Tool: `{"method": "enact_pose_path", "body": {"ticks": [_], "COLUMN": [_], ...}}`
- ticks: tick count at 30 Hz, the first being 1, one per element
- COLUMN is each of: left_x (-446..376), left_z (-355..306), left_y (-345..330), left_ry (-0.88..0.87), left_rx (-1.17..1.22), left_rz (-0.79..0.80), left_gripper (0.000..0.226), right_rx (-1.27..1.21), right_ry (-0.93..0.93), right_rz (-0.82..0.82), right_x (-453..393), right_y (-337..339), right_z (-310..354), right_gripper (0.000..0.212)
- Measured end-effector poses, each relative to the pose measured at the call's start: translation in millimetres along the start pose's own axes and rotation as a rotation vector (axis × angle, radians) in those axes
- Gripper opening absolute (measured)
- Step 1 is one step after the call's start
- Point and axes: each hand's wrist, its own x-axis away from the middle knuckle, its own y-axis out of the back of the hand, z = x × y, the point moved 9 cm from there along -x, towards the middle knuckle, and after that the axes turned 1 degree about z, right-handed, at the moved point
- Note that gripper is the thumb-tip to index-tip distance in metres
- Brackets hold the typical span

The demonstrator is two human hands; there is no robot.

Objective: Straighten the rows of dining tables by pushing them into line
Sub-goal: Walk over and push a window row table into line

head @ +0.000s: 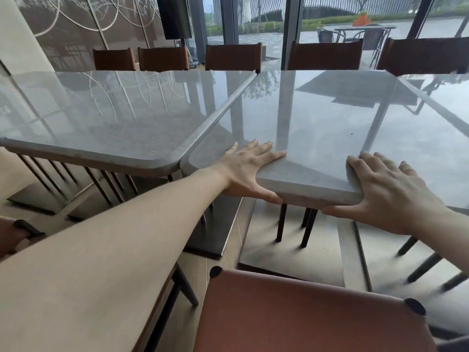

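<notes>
Three grey tabletops are in view. The middle tabletop [312,115] sits between the left tabletop [106,118] and the right tabletop [431,138]. Its left edge lies just beside the left tabletop, with a narrow seam between them that widens slightly toward the near rounded corners. Its near edge projects further toward the camera than the near edge of the left tabletop.

The left hand [250,168] grasps the middle tabletop's near edge: fingers flat on top, thumb under the rim. The right hand [388,191] grasps the same edge at the seam with the right tabletop, thumb under the rim.

Five brown chair backs [233,57] line the far side. One brown chair [312,316] stands directly below the near edge. No legible writing is visible.
</notes>
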Motion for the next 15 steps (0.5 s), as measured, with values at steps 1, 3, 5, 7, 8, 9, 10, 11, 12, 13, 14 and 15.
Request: {"method": "enact_pose_path", "body": {"ticks": [1,3,5,7,8,9,10,11,12,13,14,15], "left_x": [0.9,2.4,3.3,2.3,1.9,2.1,2.8,5.5,10.5,15.6,18.8,19.5], "left_z": [0.2,-0.9,-0.2,0.8,0.1,-0.4,1.2,5.4,11.4,16.7,19.9,21.0], "left_y": [-0.5,-1.4,-0.1,1.5,2.5,4.2,7.5,12.7,18.3,22.0,23.5,24.6], "left_ry": [0.002,0.013,0.042,0.071,0.074,0.076,0.089,0.119,0.16,0.2,0.225,0.238], "left_rx": [-0.002,0.014,0.062,0.118,0.141,0.162,0.188,0.216,0.235,0.242,0.248,0.257], "left_rz": [0.007,0.026,0.047,0.065,0.058,0.026,-0.038,-0.138,-0.254,-0.347,-0.403,-0.428], "left_gripper": [0.112,0.113,0.104,0.093,0.089,0.085,0.083,0.081,0.078,0.074,0.071,0.069], "right_rx": [-0.003,-0.025,-0.077,-0.112,-0.129,-0.172,-0.241,-0.312,-0.377,-0.432,-0.478,-0.516], "right_ry": [-0.004,-0.022,-0.044,-0.056,-0.062,-0.085,-0.126,-0.173,-0.213,-0.24,-0.249,-0.231], "right_rz": [0.015,0.064,0.103,0.114,0.116,0.117,0.117,0.119,0.114,0.09,0.039,-0.025], "right_x": [0.5,1.9,3.1,3.0,1.4,-1.6,-7.0,-14.4,-23.5,-34.0,-45.5,-57.6], "right_y": [0.0,-1.6,-2.4,0.5,2.7,5.3,9.4,14.5,18.7,23.0,27.3,31.7], "right_z": [0.9,-0.3,-2.0,-2.7,-4.0,-7.6,-12.5,-16.5,-17.9,-14.7,-6.6,8.5], "right_gripper": [0.132,0.136,0.139,0.139,0.135,0.127,0.116,0.104,0.094,0.084,0.072,0.058]}}
